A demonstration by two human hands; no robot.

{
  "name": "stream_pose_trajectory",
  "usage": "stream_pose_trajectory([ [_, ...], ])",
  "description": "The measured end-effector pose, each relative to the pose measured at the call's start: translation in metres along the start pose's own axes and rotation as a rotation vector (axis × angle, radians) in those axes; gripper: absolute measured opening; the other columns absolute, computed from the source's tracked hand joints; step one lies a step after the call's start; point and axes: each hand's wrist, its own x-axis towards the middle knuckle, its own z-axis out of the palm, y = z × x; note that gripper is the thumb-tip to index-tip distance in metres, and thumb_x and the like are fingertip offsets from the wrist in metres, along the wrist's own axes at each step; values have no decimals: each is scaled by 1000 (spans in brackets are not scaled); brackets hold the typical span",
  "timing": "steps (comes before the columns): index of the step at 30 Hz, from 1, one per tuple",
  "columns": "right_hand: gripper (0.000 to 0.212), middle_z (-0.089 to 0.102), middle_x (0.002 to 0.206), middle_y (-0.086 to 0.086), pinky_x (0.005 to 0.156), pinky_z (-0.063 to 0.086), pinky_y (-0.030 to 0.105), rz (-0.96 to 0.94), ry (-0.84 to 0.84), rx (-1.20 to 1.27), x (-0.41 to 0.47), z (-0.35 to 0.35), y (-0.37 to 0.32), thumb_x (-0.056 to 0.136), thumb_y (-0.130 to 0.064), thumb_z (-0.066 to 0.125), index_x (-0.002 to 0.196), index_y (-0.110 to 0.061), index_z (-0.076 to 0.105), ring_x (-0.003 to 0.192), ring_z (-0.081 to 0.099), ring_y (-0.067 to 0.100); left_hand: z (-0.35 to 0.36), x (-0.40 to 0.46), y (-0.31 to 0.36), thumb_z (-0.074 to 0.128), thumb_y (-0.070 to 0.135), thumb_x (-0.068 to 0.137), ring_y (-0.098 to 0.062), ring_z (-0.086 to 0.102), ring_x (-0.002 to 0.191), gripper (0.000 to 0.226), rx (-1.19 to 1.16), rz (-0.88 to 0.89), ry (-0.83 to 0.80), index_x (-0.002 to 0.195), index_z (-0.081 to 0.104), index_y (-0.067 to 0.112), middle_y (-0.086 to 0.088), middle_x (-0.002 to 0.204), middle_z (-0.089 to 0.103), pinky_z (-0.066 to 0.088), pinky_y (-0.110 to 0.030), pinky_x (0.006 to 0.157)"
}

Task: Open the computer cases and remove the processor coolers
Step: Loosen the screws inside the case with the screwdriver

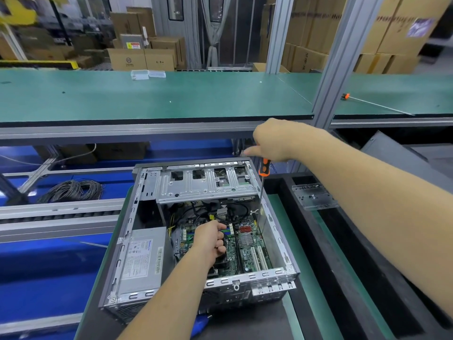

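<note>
Inside an opened steel case point(196, 241) on the desk point(282, 322), the left hand point(210, 241) closes its grip on the cooler point(221, 260), largely hidden beneath it. The right hand point(274, 141) grips a long orange-handled screwdriver point(264, 168), tip down by the board. The cooler likely handles rigid and fairly heavy; its sides look safest to hold, clear of fragile circuitry.

Open grey case point(196, 241) (cooler point(221, 260) inside)

Power supply point(141, 261) left inside case point(279, 231)
</note>
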Motion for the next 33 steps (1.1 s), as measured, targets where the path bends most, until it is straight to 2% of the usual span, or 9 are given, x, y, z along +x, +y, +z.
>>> stream_pose_trajectory([
  [3,11,62,95,-3,65,42,27,-123,-35,135,-4,2,3,97,-22,54,97,-18,64,76,54,11,0,-1,0,39,2,97,-12,17,42,20,-4,-4,-1,93,58,3,2,50,31,18,-22,40],
  [5,19,60,96,-3,70,47,30,-104,-79,146,-4,1,2,98,-31,56,110,-17,61,80,60,15,0,-2,1,39,1,96,-12,16,44,20,-1,-3,-2,94,58,3,1,52,30,17,-22,42],
  [8,46,57,73,4,59,41,32,21,-4,-27,-1,1,1,103,-47,44,78,-9,52,64,54,20,0,-3,1,40,1,96,-13,15,46,19,6,-1,2,94,58,3,1,55,29,16,-24,45],
  [11,10,60,86,-4,64,38,30,-118,-39,101,-6,0,3,98,-23,53,90,-19,59,73,53,15,1,-3,1,39,2,97,-13,16,46,20,5,2,5,94,59,3,0,55,31,16,-24,45],
  [14,19,58,84,-8,61,46,30,-73,-135,173,-9,-3,4,94,-30,61,110,-22,55,70,61,14,2,-5,2,39,1,97,-13,16,46,20,6,3,7,93,58,3,0,56,30,16,-23,45],
  [18,44,56,76,4,67,45,33,50,13,-30,-3,7,2,101,-49,47,83,-9,53,72,58,26,2,-5,2,39,1,97,-13,16,46,20,7,3,7,92,58,3,0,55,30,16,-23,44],
  [21,5,57,89,-6,68,41,31,-109,47,162,-5,8,4,96,-25,59,95,-22,56,88,56,21,2,-5,2,39,2,98,-12,16,45,20,6,0,4,93,58,3,0,55,31,16,-23,44],
  [26,25,53,91,-5,74,44,31,-119,230,341,-3,25,7,88,-16,66,108,-25,54,86,53,20,2,-5,2,38,3,99,-12,17,45,21,16,2,10,92,58,3,0,55,31,16,-24,45],
  [33,46,49,73,-3,56,40,29,45,559,686,-2,72,7,94,-18,65,129,-28,37,60,47,13,1,-4,1,40,5,100,-12,17,44,21,12,8,8,92,58,3,0,54,32,17,-23,45],
])
